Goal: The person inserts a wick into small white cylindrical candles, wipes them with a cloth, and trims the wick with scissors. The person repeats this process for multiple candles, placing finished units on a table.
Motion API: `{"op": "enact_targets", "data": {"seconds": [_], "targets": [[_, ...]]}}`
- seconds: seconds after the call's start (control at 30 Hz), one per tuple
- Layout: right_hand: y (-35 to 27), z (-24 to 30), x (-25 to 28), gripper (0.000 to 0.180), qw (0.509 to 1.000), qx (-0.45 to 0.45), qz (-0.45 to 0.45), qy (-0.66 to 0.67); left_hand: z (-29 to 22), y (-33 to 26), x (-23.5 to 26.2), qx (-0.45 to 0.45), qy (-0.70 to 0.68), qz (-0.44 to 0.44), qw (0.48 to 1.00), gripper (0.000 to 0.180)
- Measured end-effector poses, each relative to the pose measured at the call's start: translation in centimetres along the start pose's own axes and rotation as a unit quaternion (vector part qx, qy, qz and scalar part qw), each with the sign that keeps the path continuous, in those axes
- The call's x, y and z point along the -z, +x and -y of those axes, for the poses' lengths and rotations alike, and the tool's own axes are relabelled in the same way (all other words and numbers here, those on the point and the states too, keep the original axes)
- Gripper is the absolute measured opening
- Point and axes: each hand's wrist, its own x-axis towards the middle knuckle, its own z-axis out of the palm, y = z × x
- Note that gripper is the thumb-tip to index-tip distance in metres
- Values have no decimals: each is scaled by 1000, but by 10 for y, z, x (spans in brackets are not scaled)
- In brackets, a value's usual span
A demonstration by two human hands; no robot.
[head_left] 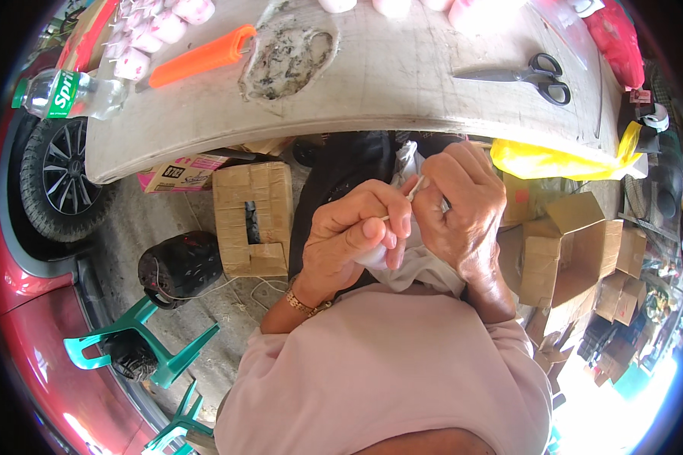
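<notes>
a thin white stick (402,203) sits pinched between both hands, held close over the person's lap, just below the near edge of the table. the left hand (353,235) curls around a soft white bag (413,262) and grips the stick's lower end with thumb and fingertips. the right hand (463,208) is closed on the bag's gathered top and on the stick's upper end. a gold bracelet (303,303) circles the left wrist, and pale pink sleeves cover the arms.

above the hands lies a worn grey table (402,83). on it rest black-handled scissors (527,74), an orange-handled knife (201,57), small pink-and-white pieces (148,34) and a clear plastic bottle (72,95). a yellow bag (546,159) hangs at the table's right edge.

underneath are cardboard boxes (254,216), a dark helmet (180,265), green plastic chairs (148,349), and a red car's wheel (57,178).
</notes>
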Motion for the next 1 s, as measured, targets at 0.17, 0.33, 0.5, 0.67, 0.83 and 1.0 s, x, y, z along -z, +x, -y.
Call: {"op": "enact_targets", "data": {"seconds": [0.17,0.33,0.5,0.67,0.83,1.0], "targets": [[-3,-9,5,11,998,-55,-10,-31,-3,0,8,-11,57,44,997,31],[-6,-11,12,5,987,-162,-3,16,0,3,9,-25,205,-123,971,25],[-7,-11,19,8,979,-168,32,115,-10,-1,11,116,196,-113,967,32],[-12,-8,8,16,951,-220,47,211,-9,0,5,141,48,-58,987,23],[-27,15,6,19,831,-314,329,321,-8,15,-1,-100,119,-181,971,24],[-43,23,5,15,828,-292,387,282,-21,21,6,-136,28,-141,980,27]]}}
